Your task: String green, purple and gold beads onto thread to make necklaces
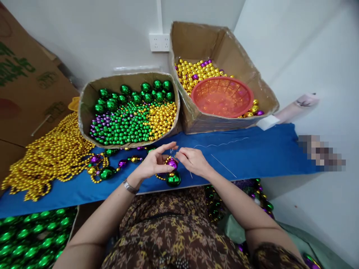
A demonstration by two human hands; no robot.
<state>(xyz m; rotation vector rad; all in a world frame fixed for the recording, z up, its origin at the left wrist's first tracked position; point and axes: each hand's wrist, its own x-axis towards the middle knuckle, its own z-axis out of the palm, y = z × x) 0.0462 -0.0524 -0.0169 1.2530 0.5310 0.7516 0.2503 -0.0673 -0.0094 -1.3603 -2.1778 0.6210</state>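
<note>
My left hand (155, 162) and my right hand (192, 160) meet over the front edge of the blue-covered table (252, 153). Both pinch a bead string (131, 160) with a purple bead (172, 163) between the fingers; a large green bead (173, 178) hangs just below. A thin thread (221, 144) trails right across the cloth. The string of mixed green, gold and purple beads runs left from my hands.
A cardboard box of green, purple and gold beads (131, 116) stands behind my hands. Right of it, a taller box of gold beads (224, 74) holds an orange basket (223, 97). A gold bead pile (53, 153) lies left. Green beads (30, 235) sit below left.
</note>
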